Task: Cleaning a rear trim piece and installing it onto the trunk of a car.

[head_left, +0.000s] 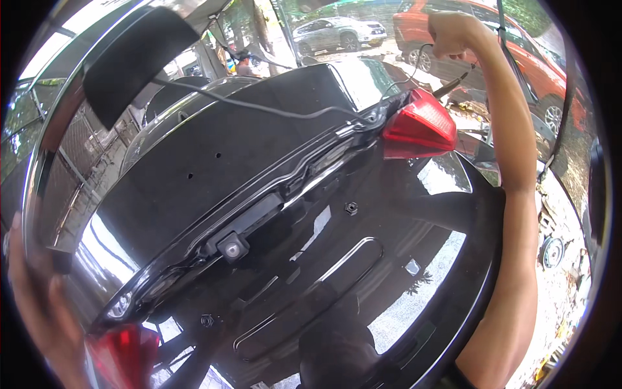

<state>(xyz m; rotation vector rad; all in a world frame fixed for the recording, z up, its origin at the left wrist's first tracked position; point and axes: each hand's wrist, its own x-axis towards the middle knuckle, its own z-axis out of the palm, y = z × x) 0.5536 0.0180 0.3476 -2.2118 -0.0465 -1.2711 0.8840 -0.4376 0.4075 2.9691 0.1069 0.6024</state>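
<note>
Along the left rim, my left hand (37, 311) grips the lower end of a glossy dark car spoiler (139, 61), partly blurred. The spoiler is tilted up off the black trunk lid (253, 117). A black cable (259, 111) runs from the spoiler's upper end to the lid's edge beside the right red tail light (421, 124). Raised beyond that light, my right hand (453, 34) is closed in a fist, with a thin dark wire (412, 76) looping up to its fingers. Two small holes (218, 155) show in the lid.
A small camera (233, 247) sits under the lid's lip, above the recessed plate area. Another red tail light (124, 353) is at lower left. An orange vehicle (518, 55), a silver car (340, 34) and a person (244, 63) are farther off.
</note>
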